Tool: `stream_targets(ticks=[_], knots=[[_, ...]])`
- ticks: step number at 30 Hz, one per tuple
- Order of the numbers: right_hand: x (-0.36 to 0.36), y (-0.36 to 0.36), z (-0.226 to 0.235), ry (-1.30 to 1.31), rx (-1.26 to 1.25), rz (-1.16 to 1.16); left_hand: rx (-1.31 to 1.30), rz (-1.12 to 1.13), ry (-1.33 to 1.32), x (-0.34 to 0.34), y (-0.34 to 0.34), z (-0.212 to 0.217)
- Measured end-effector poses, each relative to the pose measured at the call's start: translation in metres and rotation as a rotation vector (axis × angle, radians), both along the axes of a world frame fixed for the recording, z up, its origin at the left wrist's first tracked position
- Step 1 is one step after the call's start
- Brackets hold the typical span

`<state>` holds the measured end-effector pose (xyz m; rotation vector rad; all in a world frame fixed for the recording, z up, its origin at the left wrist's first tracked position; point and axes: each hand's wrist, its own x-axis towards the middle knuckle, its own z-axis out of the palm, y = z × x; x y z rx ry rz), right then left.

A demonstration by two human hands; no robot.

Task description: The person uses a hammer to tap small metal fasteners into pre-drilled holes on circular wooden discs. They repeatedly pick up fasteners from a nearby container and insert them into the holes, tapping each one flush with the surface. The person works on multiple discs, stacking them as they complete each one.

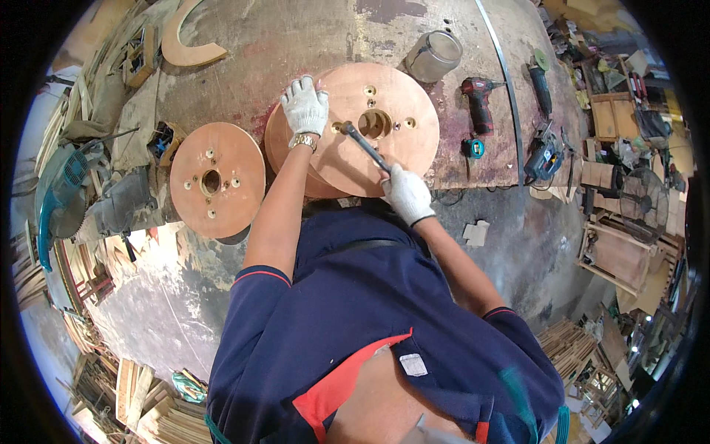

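A large round wooden disc (340, 89) with a centre hole and several small holes fitted with metal inserts lies on the workbench, over another disc that shows at its left edge. My left hand (305, 107), in a white glove, rests on the disc's left part with its fingers stretched out. In my white-gloved right hand (409, 194), near the disc's front edge, is the handle of a hammer (367, 148). The hammer's dark head is beside the small hole left of the centre hole; whether it touches the disc I cannot tell.
A smaller wooden disc (238, 159) lies to the left. Behind are a curved wooden piece (177, 46) and a cloudy jar (435, 56). A red drill (479, 103), a tape measure (473, 149), an angle grinder (541, 89) and a jigsaw (545, 157) lie right. A circular saw (70, 177) stands far left.
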<state>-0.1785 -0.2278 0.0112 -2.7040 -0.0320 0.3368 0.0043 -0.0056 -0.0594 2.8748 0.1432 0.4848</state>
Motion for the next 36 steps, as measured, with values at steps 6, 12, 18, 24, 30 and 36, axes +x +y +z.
stream_targets(ticks=[6, 12, 18, 24, 30, 36], knots=[[0.018, -0.036, 0.014, -0.16, 0.104, -0.228, -0.58, -0.12, -0.215, 0.002, 0.03, -0.02], [0.053, -0.082, -0.017, -0.204, 0.246, -0.356, -0.511, 0.041, -0.002, -0.085, 0.03, 0.013], [0.045, -0.052, -0.018, -0.388, -0.003, -0.04, -0.705, 0.314, -0.002, -0.14, 0.047, -0.006], [0.039, -0.017, -0.011, -0.124, 0.591, -0.103, -1.304, 0.54, 0.022, -0.169, 0.103, 0.003], [0.048, 0.002, 0.005, -0.193, 0.552, -0.052, -1.32, 0.698, -0.315, -0.215, 0.149, -0.009], [0.043, -0.003, 0.018, -0.034, 0.592, -0.168, -1.528, 0.888, -0.69, -0.276, 0.204, -0.008]])
